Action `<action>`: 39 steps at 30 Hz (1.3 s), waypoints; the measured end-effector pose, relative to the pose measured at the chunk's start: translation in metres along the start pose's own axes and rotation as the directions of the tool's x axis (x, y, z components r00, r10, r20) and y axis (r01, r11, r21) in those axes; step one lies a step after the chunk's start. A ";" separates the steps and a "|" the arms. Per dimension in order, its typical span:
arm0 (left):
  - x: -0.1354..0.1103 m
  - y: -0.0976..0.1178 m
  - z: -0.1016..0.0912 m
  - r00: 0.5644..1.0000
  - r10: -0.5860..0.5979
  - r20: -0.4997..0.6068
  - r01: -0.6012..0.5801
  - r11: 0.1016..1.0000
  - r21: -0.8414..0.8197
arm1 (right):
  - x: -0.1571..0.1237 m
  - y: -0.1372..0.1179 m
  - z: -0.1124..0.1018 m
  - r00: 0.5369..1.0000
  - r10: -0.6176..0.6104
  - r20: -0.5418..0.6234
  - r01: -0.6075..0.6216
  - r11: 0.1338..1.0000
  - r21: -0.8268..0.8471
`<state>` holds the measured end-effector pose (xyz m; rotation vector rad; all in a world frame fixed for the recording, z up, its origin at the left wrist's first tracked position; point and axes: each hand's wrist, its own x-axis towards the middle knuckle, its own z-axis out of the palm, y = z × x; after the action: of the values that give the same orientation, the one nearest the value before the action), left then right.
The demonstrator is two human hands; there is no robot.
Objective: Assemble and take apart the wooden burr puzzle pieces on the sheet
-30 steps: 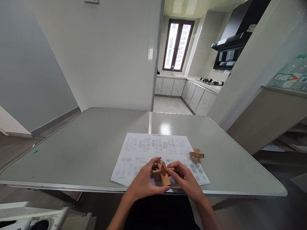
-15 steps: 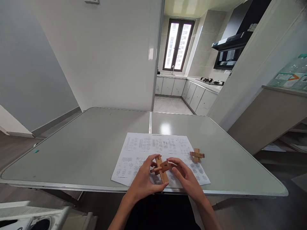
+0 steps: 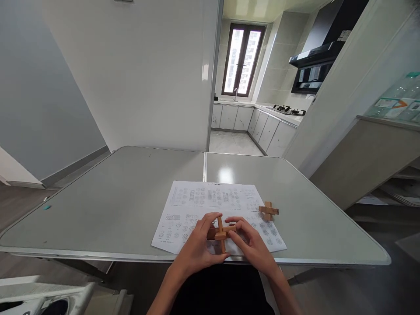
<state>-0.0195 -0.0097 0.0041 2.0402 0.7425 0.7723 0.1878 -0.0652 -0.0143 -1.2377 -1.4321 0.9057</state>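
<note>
From where I stand, the left hand (image 3: 196, 250) and right hand (image 3: 255, 248) hold a half-built wooden cross (image 3: 221, 232) between them. It sits over the near edge of the desk (image 3: 114, 205), just above the printed diagram sheet (image 3: 197, 199), and each grip is pinched narrow on its bars with fingertips and thumb. A few bars look locked together, so I judge the joining partly done, while a smaller crossed assembly (image 3: 269, 210) lies untouched on the sheet's right side, well apart from both hands.
</note>
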 end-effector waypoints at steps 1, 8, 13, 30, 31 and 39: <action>0.000 0.000 0.000 1.000 0.007 0.005 -0.007 1.000 0.005 | 0.000 0.000 0.000 1.000 -0.004 -0.001 0.004 1.000 -0.014; 0.000 0.001 0.000 1.000 0.028 0.014 -0.028 0.999 0.020 | 0.001 -0.001 -0.002 1.000 -0.016 0.024 0.016 1.000 0.003; 0.001 0.002 0.001 1.000 0.030 0.005 -0.030 1.000 0.003 | 0.001 -0.002 -0.002 1.000 0.011 0.010 -0.012 0.999 0.040; -0.002 -0.004 0.001 0.998 0.070 0.007 -0.070 0.991 0.110 | -0.001 -0.003 -0.002 1.000 -0.012 0.025 0.013 1.000 -0.024; -0.002 -0.005 0.001 0.997 0.075 0.006 -0.075 0.990 0.121 | -0.001 -0.003 -0.002 1.000 -0.017 0.026 0.018 0.999 -0.035; -0.001 -0.003 -0.001 0.997 0.071 -0.008 -0.071 0.996 0.052 | -0.001 -0.003 -0.001 0.999 -0.042 0.015 0.042 0.999 -0.008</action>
<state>-0.0218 -0.0082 0.0019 2.1202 0.7051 0.8117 0.1879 -0.0666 -0.0110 -1.2050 -1.4695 0.8828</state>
